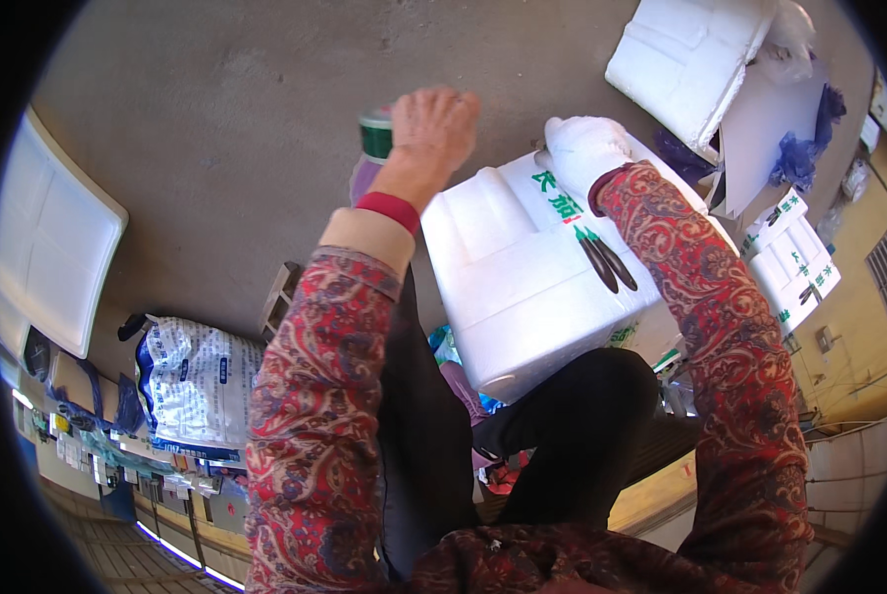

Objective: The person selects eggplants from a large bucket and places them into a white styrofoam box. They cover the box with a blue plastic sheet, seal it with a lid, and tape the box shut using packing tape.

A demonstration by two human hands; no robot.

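Observation:
My left hand (436, 130) is bare and slightly blurred. It grips a green roll (376, 139), apparently tape, held above the floor beyond my knees. My right hand (588, 152) wears a white glove and rests at the far upper edge of a white foam box (480, 252); its fingertips are partly hidden, so their grip is unclear. The box sits tilted in front of my right knee. Its top carries green writing and a printed picture of two eggplants (605, 260).
Another white foam box (681, 67) lies at the upper right, near crumpled blue plastic (796, 160). Smaller printed white boxes (792, 260) stand at the right. A large white foam piece (57, 230) and a full printed sack (198, 379) are at the left. Purple shoes (464, 386) show below.

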